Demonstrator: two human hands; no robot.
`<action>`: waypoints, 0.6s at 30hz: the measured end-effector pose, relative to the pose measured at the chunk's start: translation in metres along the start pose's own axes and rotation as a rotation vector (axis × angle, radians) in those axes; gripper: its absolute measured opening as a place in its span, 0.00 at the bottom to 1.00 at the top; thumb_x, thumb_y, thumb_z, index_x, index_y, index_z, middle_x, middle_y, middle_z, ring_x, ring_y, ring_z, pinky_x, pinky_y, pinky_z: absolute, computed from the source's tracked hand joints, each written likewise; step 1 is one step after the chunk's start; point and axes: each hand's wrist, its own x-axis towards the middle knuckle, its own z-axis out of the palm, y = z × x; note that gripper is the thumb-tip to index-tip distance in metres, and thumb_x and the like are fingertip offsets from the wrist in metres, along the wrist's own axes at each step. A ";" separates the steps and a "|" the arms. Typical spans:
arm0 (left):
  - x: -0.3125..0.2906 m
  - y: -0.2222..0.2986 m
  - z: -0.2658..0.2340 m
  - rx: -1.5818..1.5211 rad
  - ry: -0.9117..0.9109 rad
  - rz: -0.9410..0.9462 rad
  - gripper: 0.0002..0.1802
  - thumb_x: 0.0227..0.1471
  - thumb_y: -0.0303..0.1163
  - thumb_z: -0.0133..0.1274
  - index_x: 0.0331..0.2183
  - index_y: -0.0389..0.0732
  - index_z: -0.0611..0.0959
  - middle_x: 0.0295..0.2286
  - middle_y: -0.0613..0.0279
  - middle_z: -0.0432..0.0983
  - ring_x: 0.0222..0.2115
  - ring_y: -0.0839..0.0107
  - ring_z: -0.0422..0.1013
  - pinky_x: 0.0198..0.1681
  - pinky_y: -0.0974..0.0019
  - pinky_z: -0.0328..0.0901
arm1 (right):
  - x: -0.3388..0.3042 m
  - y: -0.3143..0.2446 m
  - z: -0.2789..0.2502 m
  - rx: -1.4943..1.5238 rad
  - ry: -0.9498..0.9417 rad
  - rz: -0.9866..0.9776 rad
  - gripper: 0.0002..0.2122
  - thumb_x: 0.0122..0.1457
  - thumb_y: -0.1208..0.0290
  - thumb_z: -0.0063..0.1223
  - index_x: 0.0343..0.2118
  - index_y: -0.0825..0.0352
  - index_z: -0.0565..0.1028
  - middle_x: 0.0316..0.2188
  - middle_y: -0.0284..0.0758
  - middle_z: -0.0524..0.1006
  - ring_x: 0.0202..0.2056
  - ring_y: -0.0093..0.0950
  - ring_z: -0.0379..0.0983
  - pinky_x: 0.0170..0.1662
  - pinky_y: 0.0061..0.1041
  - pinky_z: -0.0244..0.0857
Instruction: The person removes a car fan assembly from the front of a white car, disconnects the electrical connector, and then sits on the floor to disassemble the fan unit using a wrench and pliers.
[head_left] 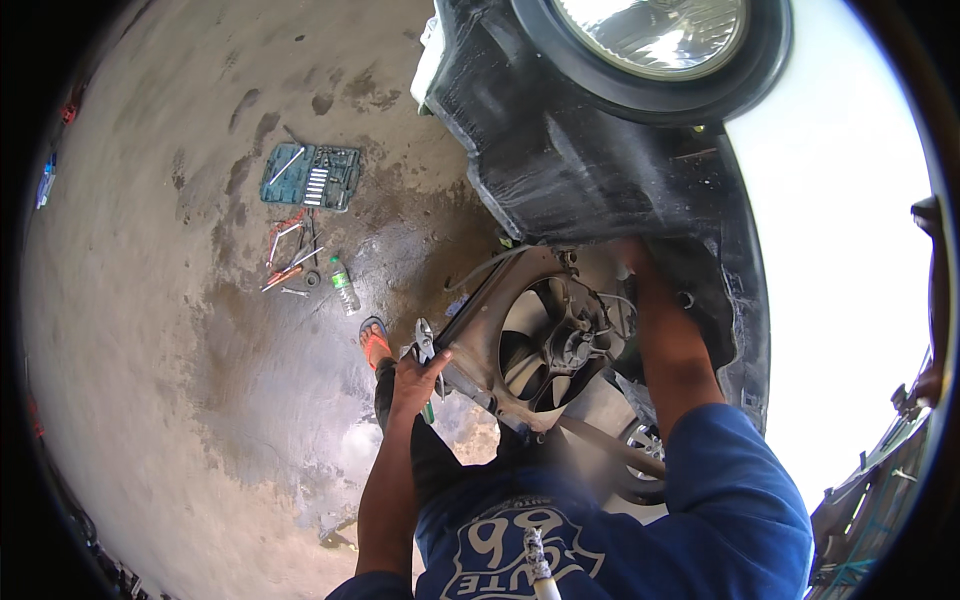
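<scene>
My left hand is closed round a pair of metal pliers, whose jaws point up past the fingers. Its thumb lies at the near left edge of a radiator with a fan shroud. Something with a green end shows just below that hand. Inside the shroud are the pale fan blades and a round motor. My right arm reaches into the opening under the black bumper, beyond the fan. There my right hand is blurred and shaded, its fingers hidden.
A socket set case lies open on the wet concrete floor at the left. Near it are several loose wrenches and a plastic bottle with a green cap. A white vehicle panel stands at the right. A lit cigarette shows below.
</scene>
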 end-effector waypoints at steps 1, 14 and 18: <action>0.000 -0.003 0.001 -0.013 0.018 0.021 0.33 0.49 0.57 0.65 0.36 0.32 0.82 0.26 0.52 0.80 0.27 0.61 0.76 0.36 0.56 0.69 | -0.002 -0.004 0.003 -0.059 0.048 0.010 0.22 0.63 0.48 0.50 0.48 0.63 0.79 0.47 0.39 0.78 0.50 0.36 0.71 0.55 0.39 0.63; 0.016 -0.055 0.014 -0.280 -0.118 -0.294 0.39 0.51 0.49 0.67 0.52 0.31 0.71 0.31 0.60 0.73 0.24 0.72 0.68 0.28 0.65 0.66 | -0.055 -0.072 0.033 0.109 0.442 -0.127 0.22 0.62 0.60 0.52 0.57 0.64 0.74 0.58 0.49 0.71 0.60 0.52 0.63 0.61 0.48 0.58; 0.016 -0.044 0.016 -0.242 -0.034 -0.148 0.36 0.51 0.48 0.68 0.50 0.34 0.71 0.26 0.67 0.71 0.19 0.78 0.64 0.21 0.70 0.60 | -0.197 -0.056 0.080 0.337 0.725 -0.197 0.18 0.62 0.69 0.53 0.55 0.65 0.74 0.51 0.48 0.73 0.54 0.51 0.66 0.59 0.46 0.60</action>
